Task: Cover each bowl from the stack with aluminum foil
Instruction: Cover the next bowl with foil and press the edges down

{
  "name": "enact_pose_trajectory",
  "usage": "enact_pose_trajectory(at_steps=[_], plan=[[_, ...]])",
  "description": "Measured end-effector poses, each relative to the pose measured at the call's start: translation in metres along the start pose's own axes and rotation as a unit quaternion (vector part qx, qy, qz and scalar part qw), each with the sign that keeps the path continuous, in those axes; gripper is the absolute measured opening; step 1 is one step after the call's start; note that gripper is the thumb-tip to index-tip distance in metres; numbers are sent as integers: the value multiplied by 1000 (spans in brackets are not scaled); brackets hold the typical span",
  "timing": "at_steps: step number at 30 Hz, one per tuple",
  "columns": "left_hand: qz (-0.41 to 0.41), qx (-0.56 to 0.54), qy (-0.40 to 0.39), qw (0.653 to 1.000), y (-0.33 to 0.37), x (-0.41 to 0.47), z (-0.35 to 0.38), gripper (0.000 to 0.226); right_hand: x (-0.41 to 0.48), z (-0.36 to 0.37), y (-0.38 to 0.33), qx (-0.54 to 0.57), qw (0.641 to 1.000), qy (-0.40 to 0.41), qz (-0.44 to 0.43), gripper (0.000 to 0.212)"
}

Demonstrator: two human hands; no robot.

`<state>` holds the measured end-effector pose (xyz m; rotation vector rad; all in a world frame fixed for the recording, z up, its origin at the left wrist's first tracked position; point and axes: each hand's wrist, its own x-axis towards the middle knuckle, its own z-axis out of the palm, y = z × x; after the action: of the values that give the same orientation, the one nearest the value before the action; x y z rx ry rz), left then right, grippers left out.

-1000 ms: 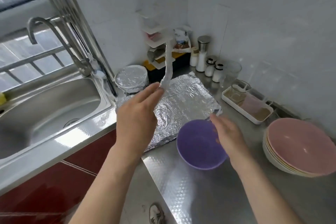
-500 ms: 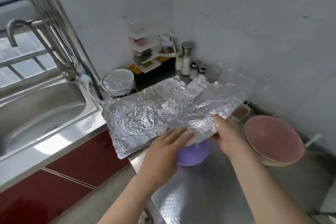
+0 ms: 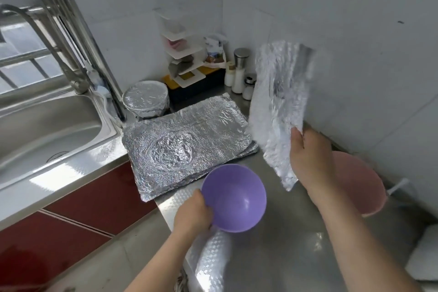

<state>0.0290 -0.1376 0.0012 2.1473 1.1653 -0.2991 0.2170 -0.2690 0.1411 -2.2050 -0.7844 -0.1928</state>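
Foil-covered bowl (image 3: 145, 99) stands at the back of the steel counter (image 3: 284, 251), just right of the sink (image 3: 47, 130) and behind a flat pile of foil sheets (image 3: 187, 140). The top sheet of that pile bears a round crumpled dent near its middle, and the pile's near corner overhangs the counter's front edge. Right of the pile's near corner, the purple bowl (image 3: 234, 199) sits open side up and uncovered near the counter's front edge. The left hand (image 3: 193, 214) grips its near-left wall, fingers curled round the outside and thumb at the rim. Farther right, a loose foil sheet (image 3: 279, 106) is held upright in the air above the counter, in front of the tiled wall, its top edge blurred. The right hand (image 3: 308, 159) pinches this sheet at its lower right edge, thumb on the near face; the fingers behind it are hidden. Behind the right wrist, against the wall, lies a pink bowl (image 3: 355, 180), partly hidden; whether others are stacked under it cannot be told.
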Motion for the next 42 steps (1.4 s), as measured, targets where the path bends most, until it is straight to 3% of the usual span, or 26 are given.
enact_pose_trajectory(at_steps=[1,5,8,10,12,13,14,15,17,20,24,28,30,32,35,36,38,40,42], plan=[[-8,-1,-11,1000,-8,1,3,29,-1,0,-1,-44,998,14,-53,23],[-54,-90,-44,994,-33,-4,7,38,-29,19,3,-80,964,-60,-246,45],[-67,-182,75,978,-47,-8,-15,43,-70,40,15,-166,932,-134,-294,53],[-94,-405,93,905,-50,-17,-44,36,-99,51,23,-198,923,-157,-291,58],[-125,-560,6,819,-49,-31,-66,53,-124,66,35,-220,915,-174,-291,60],[-125,-555,-31,822,-49,-41,-70,57,-136,73,38,-227,910,-190,-290,59],[-110,-512,-50,850,-45,-46,-69,61,-142,78,40,-237,905,-206,-288,60],[-96,-458,-52,882,-43,-56,-64,69,-151,83,41,-247,898,-221,-288,60],[-75,-412,-9,908,-40,-67,-48,87,-161,88,40,-264,884,-260,-286,61],[-69,-418,58,904,-48,-64,-32,92,-163,80,43,-230,892,-305,-242,64],[-49,-386,83,917,-53,-57,-32,95,-156,58,60,-97,938,-294,-156,65],[-15,-338,86,937,-49,-54,-30,94,-138,46,73,40,965,-243,96,85],[-5,-333,78,940,-49,-54,-26,96,-127,47,79,123,929,-216,273,87],[10,-331,69,941,-51,-54,-21,97,-122,49,87,167,879,-232,382,89],[13,-320,87,943,-53,-55,-19,100,-120,53,97,240,828,-245,444,85],[7,-277,120,953,-52,-56,-19,103,-121,54,99,266,815,-242,455,84],[19,-83,226,971,-50,-61,-16,100,-121,52,99,294,807,-234,456,76],[147,37,283,947,-37,-66,-6,78,-119,51,99,299,812,-233,445,65],[308,78,200,927,-20,-70,12,45,-116,52,99,298,813,-236,441,53]])
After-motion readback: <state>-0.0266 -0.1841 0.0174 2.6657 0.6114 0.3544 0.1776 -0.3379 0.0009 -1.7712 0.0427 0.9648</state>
